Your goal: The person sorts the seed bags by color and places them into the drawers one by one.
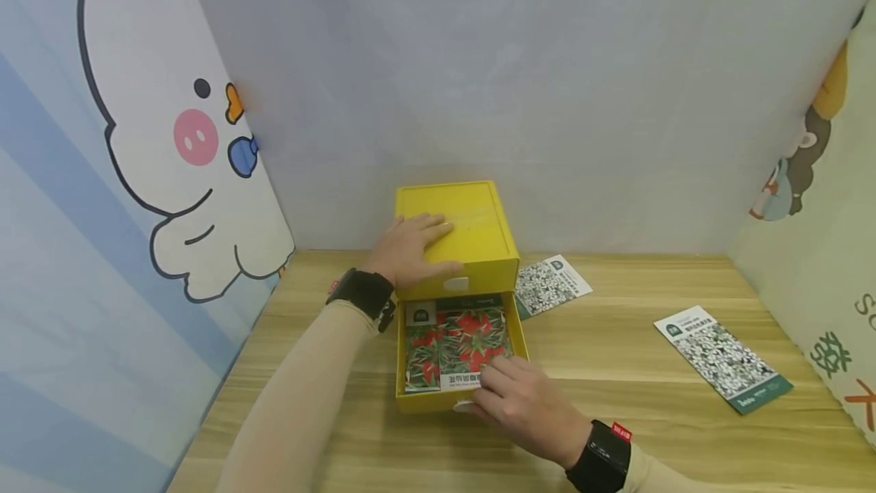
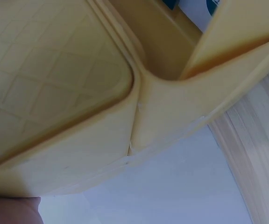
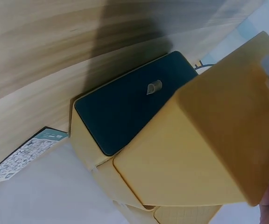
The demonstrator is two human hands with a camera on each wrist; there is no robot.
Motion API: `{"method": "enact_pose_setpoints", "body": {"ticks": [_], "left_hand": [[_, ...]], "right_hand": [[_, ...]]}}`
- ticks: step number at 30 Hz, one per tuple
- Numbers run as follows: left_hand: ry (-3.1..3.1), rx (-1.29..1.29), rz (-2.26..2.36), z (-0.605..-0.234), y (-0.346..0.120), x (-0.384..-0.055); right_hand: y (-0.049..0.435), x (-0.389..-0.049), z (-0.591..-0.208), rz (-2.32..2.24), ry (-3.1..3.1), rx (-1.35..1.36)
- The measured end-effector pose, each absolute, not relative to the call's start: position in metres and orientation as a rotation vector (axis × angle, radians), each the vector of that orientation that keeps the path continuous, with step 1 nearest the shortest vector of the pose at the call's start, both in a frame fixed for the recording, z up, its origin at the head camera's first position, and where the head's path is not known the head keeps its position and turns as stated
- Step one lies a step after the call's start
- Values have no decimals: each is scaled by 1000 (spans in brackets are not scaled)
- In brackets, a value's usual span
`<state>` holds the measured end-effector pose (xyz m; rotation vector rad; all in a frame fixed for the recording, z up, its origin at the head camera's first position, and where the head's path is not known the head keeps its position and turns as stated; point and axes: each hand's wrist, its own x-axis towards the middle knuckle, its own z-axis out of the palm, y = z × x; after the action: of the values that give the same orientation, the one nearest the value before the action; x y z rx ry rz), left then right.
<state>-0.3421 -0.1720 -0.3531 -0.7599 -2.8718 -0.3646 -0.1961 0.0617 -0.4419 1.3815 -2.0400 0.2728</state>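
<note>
A yellow drawer box stands against the back wall, with one drawer pulled out. Seed packets printed with red flowers and green leaves lie inside that drawer. Across the box's top rests my left hand, fingers spread and the thumb near the upper drawer's white knob. My right hand grips the front of the open drawer with curled fingers, beside its white knob; the fingertips are partly hidden. The right wrist view shows a closed, shadowed drawer front beneath the pulled-out one.
One white-flower packet lies behind the box's right side, partly covered by it. Another white-flower packet lies farther right on the wooden table. A grey back wall and printed side panels enclose the table.
</note>
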Motion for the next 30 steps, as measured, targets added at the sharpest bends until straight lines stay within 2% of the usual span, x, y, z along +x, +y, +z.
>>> {"method": "enact_pose_setpoints", "body": {"ticks": [30], "left_hand": [[-2884,-746,-362,-353,-171,-344]], "right_hand": [[63,-204,-433,236,-2104,1349]]}}
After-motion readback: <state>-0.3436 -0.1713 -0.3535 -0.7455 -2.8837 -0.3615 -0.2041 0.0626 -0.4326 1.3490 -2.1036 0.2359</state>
